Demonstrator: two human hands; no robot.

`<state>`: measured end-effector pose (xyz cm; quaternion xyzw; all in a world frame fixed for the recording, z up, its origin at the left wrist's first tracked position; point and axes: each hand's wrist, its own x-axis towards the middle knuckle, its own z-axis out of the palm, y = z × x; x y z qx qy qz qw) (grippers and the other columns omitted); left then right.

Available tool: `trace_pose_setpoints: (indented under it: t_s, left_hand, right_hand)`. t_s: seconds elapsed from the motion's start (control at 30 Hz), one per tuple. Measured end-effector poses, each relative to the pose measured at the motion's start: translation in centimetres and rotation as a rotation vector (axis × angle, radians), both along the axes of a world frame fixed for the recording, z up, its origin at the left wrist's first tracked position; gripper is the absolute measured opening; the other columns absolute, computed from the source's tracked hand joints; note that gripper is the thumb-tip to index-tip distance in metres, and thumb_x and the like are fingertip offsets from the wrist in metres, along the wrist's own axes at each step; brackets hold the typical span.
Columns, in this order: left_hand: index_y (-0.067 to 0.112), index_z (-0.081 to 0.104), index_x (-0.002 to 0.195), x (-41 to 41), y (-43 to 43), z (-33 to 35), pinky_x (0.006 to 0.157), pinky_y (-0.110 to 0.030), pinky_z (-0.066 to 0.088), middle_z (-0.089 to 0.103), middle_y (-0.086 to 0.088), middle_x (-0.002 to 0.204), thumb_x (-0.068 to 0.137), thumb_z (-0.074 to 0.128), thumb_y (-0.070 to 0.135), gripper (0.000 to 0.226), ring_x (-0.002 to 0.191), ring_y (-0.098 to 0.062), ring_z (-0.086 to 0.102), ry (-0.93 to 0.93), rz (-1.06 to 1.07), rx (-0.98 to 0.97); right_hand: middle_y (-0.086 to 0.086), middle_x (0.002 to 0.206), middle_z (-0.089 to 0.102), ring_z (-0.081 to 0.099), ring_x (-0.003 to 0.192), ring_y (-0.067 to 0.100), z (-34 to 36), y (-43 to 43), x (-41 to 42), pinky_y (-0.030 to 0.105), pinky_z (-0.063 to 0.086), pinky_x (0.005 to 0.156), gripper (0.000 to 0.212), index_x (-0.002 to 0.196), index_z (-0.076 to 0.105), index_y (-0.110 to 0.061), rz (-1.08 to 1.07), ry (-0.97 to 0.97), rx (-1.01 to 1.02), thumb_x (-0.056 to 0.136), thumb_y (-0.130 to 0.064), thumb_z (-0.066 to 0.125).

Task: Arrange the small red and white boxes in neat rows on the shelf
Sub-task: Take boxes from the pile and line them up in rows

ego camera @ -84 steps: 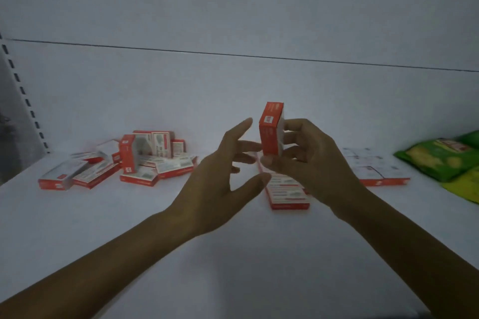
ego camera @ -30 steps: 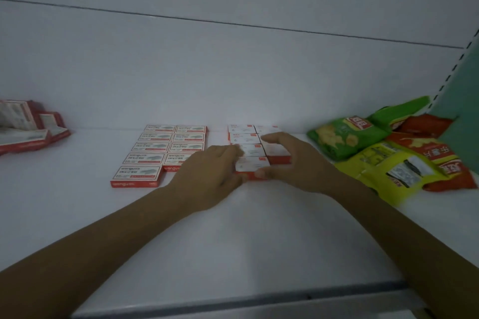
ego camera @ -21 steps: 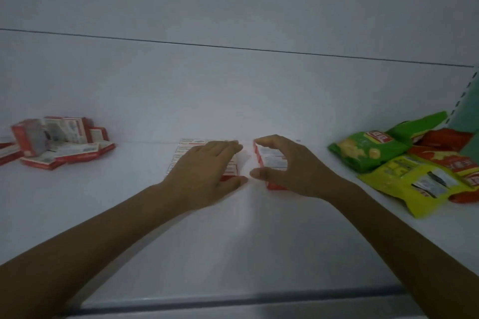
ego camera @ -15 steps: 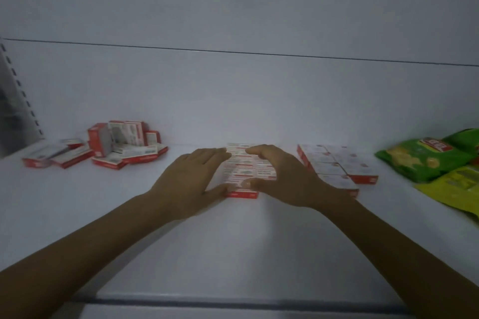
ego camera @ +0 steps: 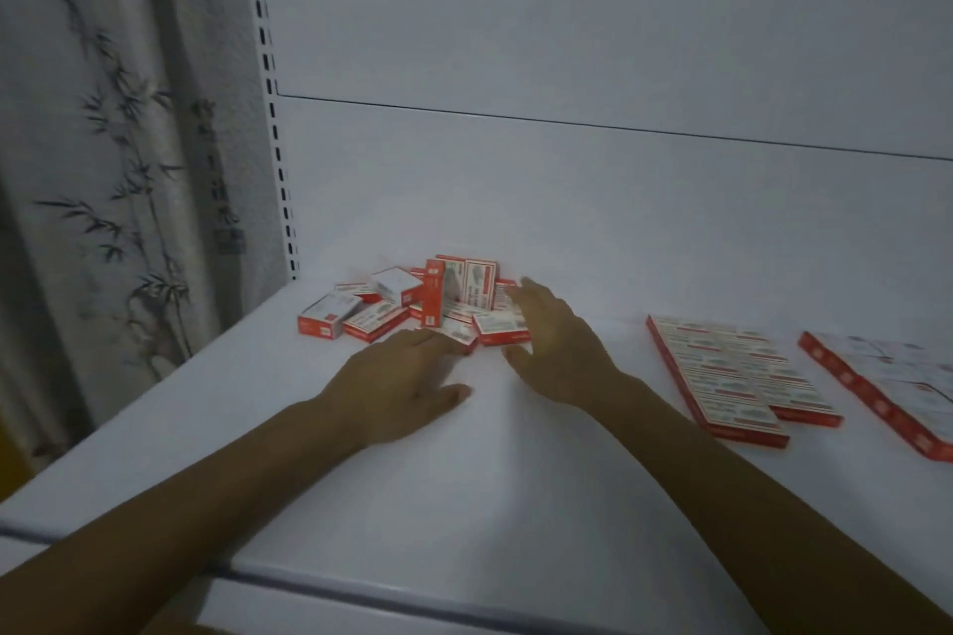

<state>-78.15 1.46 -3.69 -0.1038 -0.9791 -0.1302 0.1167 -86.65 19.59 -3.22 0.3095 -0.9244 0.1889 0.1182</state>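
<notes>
A loose pile of small red and white boxes [ego camera: 412, 307] lies at the back left of the white shelf [ego camera: 464, 480]. One box [ego camera: 433, 293] in it stands on end. My left hand [ego camera: 397, 384] lies flat and open just in front of the pile, holding nothing. My right hand [ego camera: 554, 343] is open with spread fingers at the pile's right edge, its fingertips over a flat box [ego camera: 500, 329]. To the right, a neat block of boxes in rows [ego camera: 732, 371] lies flat. A second neat block [ego camera: 892, 392] runs off the right edge.
The shelf's slotted upright [ego camera: 273, 119] stands at the left, with a wall hanging of painted bamboo [ego camera: 118, 160] beyond it. The white back panel [ego camera: 567, 170] closes the rear. The shelf's front lip [ego camera: 361, 588] runs below my forearms.
Both hands have left the neat rows and moved left to the loose pile. My view has swung left, so the snack bags are out of sight.
</notes>
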Motion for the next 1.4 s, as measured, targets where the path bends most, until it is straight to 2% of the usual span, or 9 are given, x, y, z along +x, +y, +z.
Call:
trace_pose_setpoints:
  t_s: [0.1,0.3,0.47,0.57,0.73,0.93,1.13,1.23,1.4]
  left_hand:
    - [0.027,0.046,0.13,-1.5,-0.3,0.4,0.089,-0.024,0.037,0.05,0.007,0.133,0.086,0.055,0.048,0.049,0.118,-0.012,0.047,0.108,-0.038,0.1]
    - [0.024,0.04,0.136,-2.8,0.3,-0.9,0.101,-0.03,0.037,0.046,0.002,0.138,0.082,0.064,0.042,0.062,0.126,-0.016,0.042,0.211,-0.157,0.243]
    - [0.032,0.029,0.139,-3.2,-0.3,-1.1,0.094,-0.015,0.027,0.039,0.01,0.141,0.075,0.067,0.051,0.077,0.122,-0.004,0.037,0.177,-0.213,0.315]
    - [0.031,0.029,0.137,-3.1,0.3,-1.4,0.088,-0.018,0.038,0.045,0.011,0.134,0.073,0.067,0.053,0.078,0.107,0.001,0.042,0.14,-0.228,0.383]
    - [0.03,0.034,0.134,-3.2,0.6,-1.3,0.082,-0.019,0.049,0.055,0.014,0.118,0.078,0.064,0.047,0.066,0.096,0.0,0.055,0.116,-0.27,0.549]
    - [0.025,0.047,0.098,-3.1,0.4,-0.7,0.061,-0.01,0.05,0.06,0.022,0.089,0.079,0.07,0.024,0.03,0.078,0.004,0.062,0.15,-0.244,0.799]
    - [0.021,0.048,0.09,-3.5,0.2,-0.3,0.064,-0.029,0.059,0.066,0.011,0.093,0.077,0.069,0.026,0.025,0.07,-0.011,0.07,0.108,-0.179,0.946]
    - [0.019,0.052,0.091,-3.1,0.1,-0.1,0.059,-0.025,0.058,0.067,0.012,0.089,0.077,0.071,0.026,0.025,0.065,-0.008,0.069,0.143,-0.186,0.883]
    - [0.022,0.056,0.1,-1.9,0.6,-0.3,0.057,-0.01,0.051,0.066,0.011,0.095,0.077,0.071,0.029,0.029,0.067,0.002,0.063,0.249,-0.202,0.603]
  right_hand:
    - [0.003,0.148,0.033,0.038,0.131,0.021,-0.8,-0.6,-1.4,0.037,0.031,0.109,0.052,0.141,0.032,-0.022,-0.066,-0.119,0.073,0.092,-0.025,0.048]
    - [0.001,0.13,0.054,0.052,0.114,0.021,-1.6,0.2,2.2,0.035,0.04,0.097,0.041,0.132,0.048,-0.024,-0.097,0.095,0.118,0.092,-0.037,0.047]
    - [0.001,0.073,0.067,0.061,0.063,0.01,0.2,0.2,4.7,0.021,0.048,0.062,0.023,0.09,0.063,-0.018,-0.147,-0.33,-0.657,0.097,-0.025,0.042]
    - [0.004,0.06,0.065,0.056,0.055,0.017,0.9,-0.1,4.8,0.027,0.047,0.057,0.029,0.087,0.064,-0.014,-0.127,-0.546,-0.828,0.097,-0.027,0.041]
    - [0.003,0.062,0.064,0.058,0.056,0.014,0.4,-0.1,4.6,0.024,0.051,0.056,0.03,0.092,0.064,-0.016,-0.08,-0.593,-0.824,0.097,-0.031,0.039]
    - [0.003,0.082,0.071,0.064,0.067,0.014,0.1,0.3,4.1,0.029,0.051,0.064,0.032,0.108,0.059,-0.016,-0.07,-0.536,-0.763,0.085,-0.038,0.056]
    - [-0.007,0.091,0.072,0.069,0.075,0.012,-0.1,0.4,4.0,0.027,0.054,0.066,0.022,0.108,0.057,-0.024,-0.031,-0.512,-0.728,0.086,-0.025,0.061]
    - [-0.009,0.09,0.071,0.067,0.072,0.013,-0.9,0.3,3.9,0.025,0.056,0.067,0.019,0.102,0.06,-0.026,-0.09,-0.27,-0.592,0.084,-0.024,0.064]
    - [-0.011,0.109,0.062,0.06,0.078,0.004,-1.7,0.1,4.3,0.02,0.049,0.073,0.052,0.124,0.049,-0.027,-0.154,0.088,-0.323,0.078,-0.037,0.07]
